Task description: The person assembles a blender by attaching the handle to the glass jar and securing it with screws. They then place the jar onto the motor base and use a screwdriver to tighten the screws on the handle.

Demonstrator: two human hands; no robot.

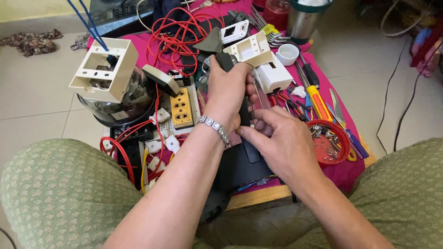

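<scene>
Head view: showing a dark, long-handled tool (240,115) standing upright at mid-table, being gripped tight around its handle by the left hand (226,94), being pinched low by the right hand (281,138). Crowding close: red wires (177,37), yellow socket (181,107), red screw dish (328,142).

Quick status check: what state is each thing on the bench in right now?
Left hand: closed around the dark tool.
Dark tool: upright, held.
Right hand: fingers on a clear strip.
Clear strip: beside the tool.
Red lid: open, holding screws.
Yellow socket: lying flat.
White cup: upright.
</scene>
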